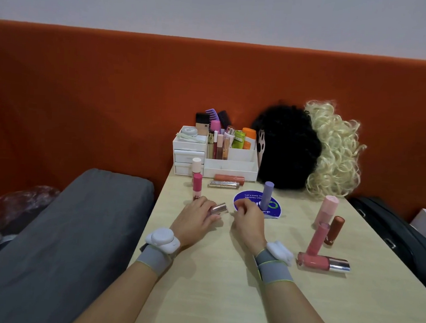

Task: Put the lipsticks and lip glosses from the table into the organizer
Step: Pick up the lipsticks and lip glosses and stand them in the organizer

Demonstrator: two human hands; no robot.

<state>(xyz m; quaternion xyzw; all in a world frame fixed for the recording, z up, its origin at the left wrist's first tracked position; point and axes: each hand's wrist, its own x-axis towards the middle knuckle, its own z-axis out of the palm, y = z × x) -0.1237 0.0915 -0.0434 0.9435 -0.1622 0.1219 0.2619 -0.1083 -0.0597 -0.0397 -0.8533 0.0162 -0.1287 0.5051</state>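
Near end of the rose-gold tube (219, 208) inside the left hand (197, 218); sticker (275, 210) text partly behind purple tube (267, 195).

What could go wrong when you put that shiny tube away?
1. On its way to the organizer, the left hand holding the gold tube could bump the upright pink tube or the purple tube. Both stand in between and might topple.
2. The organizer's tall middle slot already looks crowded with tubes, so squeezing one more in could tip those over or leave it sitting loose.
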